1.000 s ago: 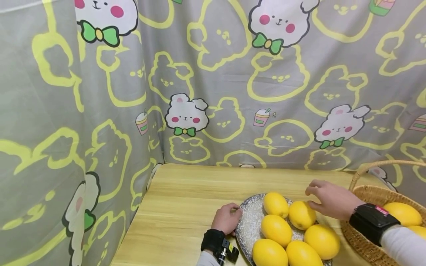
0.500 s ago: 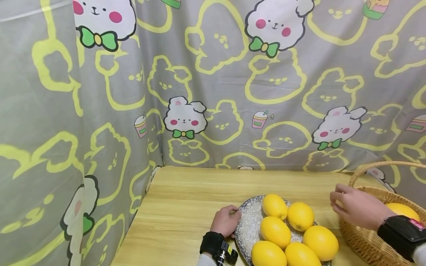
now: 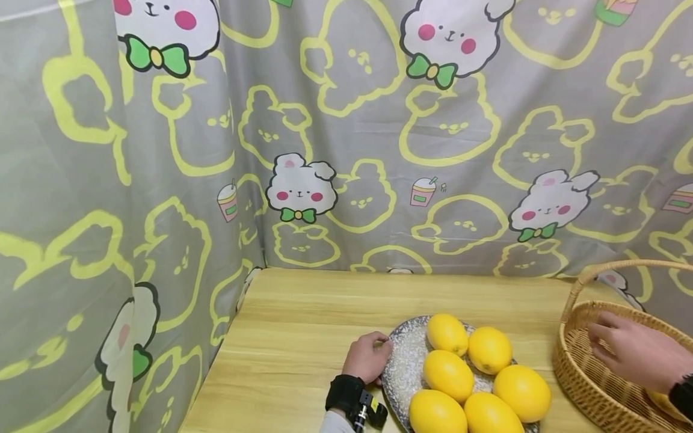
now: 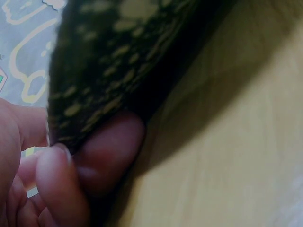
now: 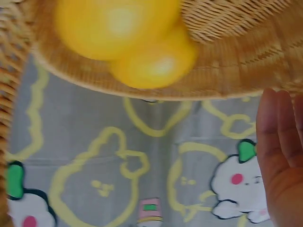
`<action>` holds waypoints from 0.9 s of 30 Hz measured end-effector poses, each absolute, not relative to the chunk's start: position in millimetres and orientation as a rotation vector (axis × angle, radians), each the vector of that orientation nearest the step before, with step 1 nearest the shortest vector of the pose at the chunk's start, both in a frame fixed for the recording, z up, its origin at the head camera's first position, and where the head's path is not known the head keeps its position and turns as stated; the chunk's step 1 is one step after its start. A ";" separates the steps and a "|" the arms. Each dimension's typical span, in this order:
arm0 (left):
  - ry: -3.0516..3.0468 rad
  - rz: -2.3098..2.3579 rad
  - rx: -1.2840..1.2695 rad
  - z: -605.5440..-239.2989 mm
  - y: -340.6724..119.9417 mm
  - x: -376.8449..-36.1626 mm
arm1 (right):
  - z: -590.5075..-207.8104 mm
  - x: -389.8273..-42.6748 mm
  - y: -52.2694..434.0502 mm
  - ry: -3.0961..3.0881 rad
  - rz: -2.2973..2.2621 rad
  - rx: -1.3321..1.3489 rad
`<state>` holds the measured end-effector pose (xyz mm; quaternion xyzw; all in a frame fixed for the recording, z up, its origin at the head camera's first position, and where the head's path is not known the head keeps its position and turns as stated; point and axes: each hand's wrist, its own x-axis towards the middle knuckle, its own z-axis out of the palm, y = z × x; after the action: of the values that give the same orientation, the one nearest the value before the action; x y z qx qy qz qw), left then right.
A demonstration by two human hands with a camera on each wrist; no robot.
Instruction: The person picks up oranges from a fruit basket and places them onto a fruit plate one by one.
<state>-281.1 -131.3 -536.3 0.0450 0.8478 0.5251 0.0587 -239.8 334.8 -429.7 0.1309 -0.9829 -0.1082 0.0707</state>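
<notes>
while the left hand (image 3: pixel 368 358) pinches the near-left rim of the speckled plate (image 3: pixel 403 367), thumb on top and fingers (image 4: pixel 106 151) curled under the edge, the right hand (image 3: pixel 633 352) reaches into the wicker basket (image 3: pixel 582 376) to the right of the plate, its fingers loosely spread and holding nothing that i can see. six lemons (image 3: pixel 449 376) lie packed together on the plate, touching one another; the plate sits on the wooden tabletop (image 3: pixel 303 325). in the right wrist view two more lemons (image 5: pixel 128 38) rest against the basket's woven wall, just ahead of the open palm. a cartoon-rabbit curtain (image 3: pixel 346 150) hangs behind the plate.

judging from this, the step in hand is fetching another lemon from the basket. to do it well, the right hand should close round one lemon's middle, not its tapered ends, and lift it clear of the basket rim and handle (image 3: pixel 622 267) before crossing to the plate. the plate is nearly full, so the free patch at its left side looks the safest spot; the left hand's pinch should stay firm to stop the plate tipping or sliding.
</notes>
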 end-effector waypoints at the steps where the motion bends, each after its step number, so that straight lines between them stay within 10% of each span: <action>1: 2.566 1.593 0.138 -535.7 -131.0 -281.2 | -432.7 -239.0 340.5 -2.964 -0.317 0.386; 27: 2.545 1.580 0.134 -532.2 -127.3 -279.3 | -483.4 -220.2 401.4 -2.694 -0.187 0.235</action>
<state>-279.3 -127.3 -532.2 0.0447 0.8466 0.5255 0.0716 -220.2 401.4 -483.4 0.0848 -0.9709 -0.0675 0.2135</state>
